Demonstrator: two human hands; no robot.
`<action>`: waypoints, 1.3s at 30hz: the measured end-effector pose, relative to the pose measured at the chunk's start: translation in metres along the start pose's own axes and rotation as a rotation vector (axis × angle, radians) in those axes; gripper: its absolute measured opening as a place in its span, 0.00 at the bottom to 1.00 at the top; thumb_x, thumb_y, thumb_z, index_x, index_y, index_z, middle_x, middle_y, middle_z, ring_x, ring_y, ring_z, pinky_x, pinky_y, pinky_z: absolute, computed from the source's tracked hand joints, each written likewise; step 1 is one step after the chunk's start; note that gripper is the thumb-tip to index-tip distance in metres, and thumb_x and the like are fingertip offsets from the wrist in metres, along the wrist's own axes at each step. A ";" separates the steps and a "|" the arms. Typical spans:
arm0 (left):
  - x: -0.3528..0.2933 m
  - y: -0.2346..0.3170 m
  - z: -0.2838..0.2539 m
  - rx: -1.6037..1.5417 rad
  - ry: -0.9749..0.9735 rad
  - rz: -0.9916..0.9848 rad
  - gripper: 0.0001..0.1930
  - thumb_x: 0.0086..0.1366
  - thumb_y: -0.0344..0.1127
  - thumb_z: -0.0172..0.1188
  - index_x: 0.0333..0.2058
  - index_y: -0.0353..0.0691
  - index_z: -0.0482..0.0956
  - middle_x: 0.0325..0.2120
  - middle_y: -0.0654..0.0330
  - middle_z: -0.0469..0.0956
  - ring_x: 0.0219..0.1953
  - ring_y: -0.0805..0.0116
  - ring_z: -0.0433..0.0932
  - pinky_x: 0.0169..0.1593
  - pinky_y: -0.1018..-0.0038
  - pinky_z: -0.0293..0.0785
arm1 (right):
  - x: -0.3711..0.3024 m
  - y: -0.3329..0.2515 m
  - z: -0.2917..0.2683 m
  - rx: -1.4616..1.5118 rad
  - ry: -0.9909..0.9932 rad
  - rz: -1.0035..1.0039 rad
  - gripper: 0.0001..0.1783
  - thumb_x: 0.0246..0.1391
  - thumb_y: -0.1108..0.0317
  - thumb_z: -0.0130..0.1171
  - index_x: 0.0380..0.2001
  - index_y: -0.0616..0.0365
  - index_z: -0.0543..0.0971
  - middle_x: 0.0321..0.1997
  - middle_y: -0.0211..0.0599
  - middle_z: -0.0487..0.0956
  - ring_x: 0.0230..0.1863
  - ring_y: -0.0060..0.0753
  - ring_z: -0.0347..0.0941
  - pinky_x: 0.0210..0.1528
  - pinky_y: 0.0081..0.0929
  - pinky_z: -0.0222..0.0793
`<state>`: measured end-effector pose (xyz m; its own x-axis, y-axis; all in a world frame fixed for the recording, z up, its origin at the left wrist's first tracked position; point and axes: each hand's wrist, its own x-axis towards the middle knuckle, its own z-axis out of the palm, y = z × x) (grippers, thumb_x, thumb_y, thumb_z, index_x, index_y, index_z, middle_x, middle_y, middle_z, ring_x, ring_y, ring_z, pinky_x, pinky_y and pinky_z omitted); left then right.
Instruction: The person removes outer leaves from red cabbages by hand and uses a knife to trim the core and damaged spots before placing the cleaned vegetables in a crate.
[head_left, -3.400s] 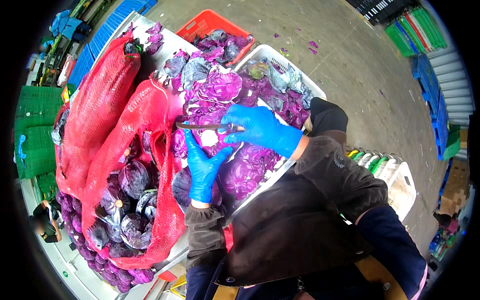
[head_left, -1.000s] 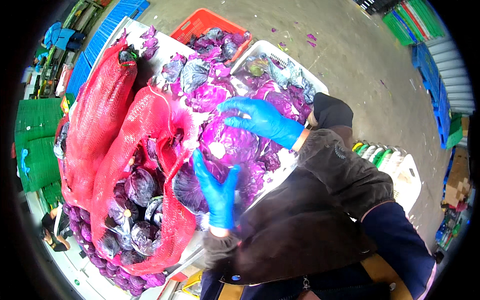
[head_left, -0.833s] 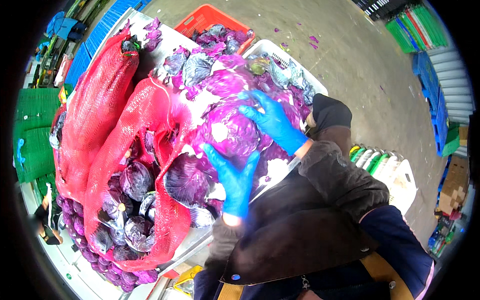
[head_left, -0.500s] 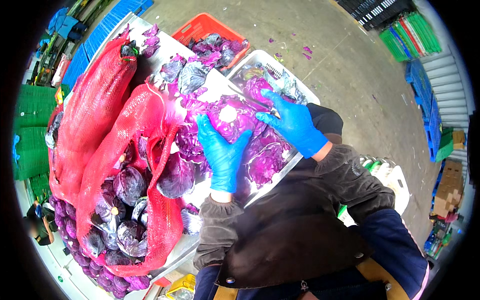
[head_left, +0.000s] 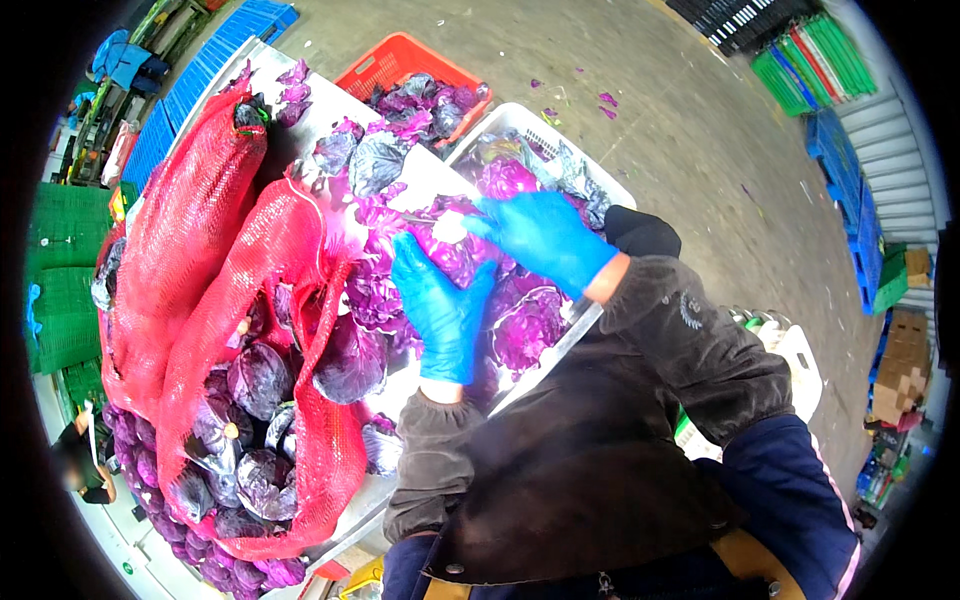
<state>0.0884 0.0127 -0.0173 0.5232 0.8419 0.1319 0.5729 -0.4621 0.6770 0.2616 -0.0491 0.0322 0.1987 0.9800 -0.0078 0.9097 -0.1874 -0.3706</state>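
Both hands, the left hand (head_left: 440, 310) and the right hand (head_left: 545, 235), wear smooth, slightly shiny blue rubber gloves. The red cabbage (head_left: 450, 255) looks waxy and glossy. The red sacks (head_left: 250, 290) are coarse plastic netting. The white crate (head_left: 600, 180) is matt plastic; the floor (head_left: 680, 130) is rough concrete.

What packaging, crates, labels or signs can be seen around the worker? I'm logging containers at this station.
Red mesh sacks: left, long, holding purple cabbages.
Orange plastic crate: top centre, rectangular, with purple leaves.
White plastic crate: beside it, under the blue-gloved right hand.
Brown cardboard boxes: far right, stacked.
Labels, signs, screens: none discernible.
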 end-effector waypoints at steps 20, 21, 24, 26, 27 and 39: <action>-0.016 -0.027 -0.015 -0.225 -0.014 0.121 0.58 0.46 0.36 0.80 0.70 0.34 0.52 0.68 0.47 0.58 0.69 0.52 0.59 0.72 0.61 0.55 | -0.027 0.007 0.034 0.789 0.215 -0.101 0.29 0.46 0.57 0.75 0.54 0.45 0.81 0.56 0.37 0.78 0.54 0.38 0.78 0.54 0.32 0.75; -0.015 -0.032 -0.013 -0.254 -0.027 0.131 0.57 0.46 0.35 0.80 0.70 0.34 0.52 0.67 0.48 0.59 0.69 0.54 0.60 0.71 0.61 0.56 | -0.024 0.017 0.041 0.746 0.230 -0.137 0.29 0.46 0.57 0.75 0.54 0.45 0.81 0.56 0.38 0.78 0.55 0.39 0.77 0.55 0.32 0.74; -0.011 -0.033 -0.013 -0.259 -0.056 0.116 0.60 0.44 0.44 0.82 0.70 0.33 0.52 0.67 0.44 0.59 0.69 0.48 0.59 0.71 0.58 0.55 | -0.015 0.025 0.033 0.758 0.158 -0.189 0.25 0.46 0.58 0.74 0.49 0.48 0.82 0.53 0.37 0.78 0.54 0.43 0.77 0.55 0.33 0.74; -0.009 -0.035 -0.014 -0.264 -0.077 0.115 0.60 0.45 0.44 0.81 0.70 0.34 0.52 0.67 0.44 0.59 0.69 0.48 0.59 0.71 0.59 0.55 | -0.016 0.024 0.029 0.754 0.169 -0.209 0.22 0.47 0.60 0.73 0.47 0.50 0.82 0.51 0.37 0.78 0.52 0.43 0.78 0.54 0.33 0.74; -0.008 -0.036 -0.014 -0.267 -0.086 0.114 0.60 0.45 0.44 0.81 0.70 0.34 0.52 0.67 0.44 0.59 0.69 0.48 0.59 0.71 0.59 0.55 | -0.022 0.020 0.028 0.724 0.199 -0.203 0.21 0.47 0.61 0.72 0.46 0.51 0.82 0.51 0.37 0.77 0.51 0.42 0.78 0.53 0.33 0.75; 0.002 -0.036 -0.030 -0.662 -0.146 -0.162 0.53 0.51 0.29 0.76 0.71 0.38 0.52 0.65 0.51 0.62 0.65 0.59 0.64 0.69 0.63 0.60 | -0.111 0.066 0.101 0.963 0.358 0.255 0.15 0.47 0.74 0.71 0.40 0.57 0.80 0.39 0.35 0.77 0.41 0.32 0.77 0.47 0.31 0.73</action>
<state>0.0494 0.0391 -0.0194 0.5702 0.8181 -0.0752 0.1696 -0.0277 0.9851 0.2627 -0.1637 -0.0850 0.5820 0.8128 0.0268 0.1844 -0.0997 -0.9778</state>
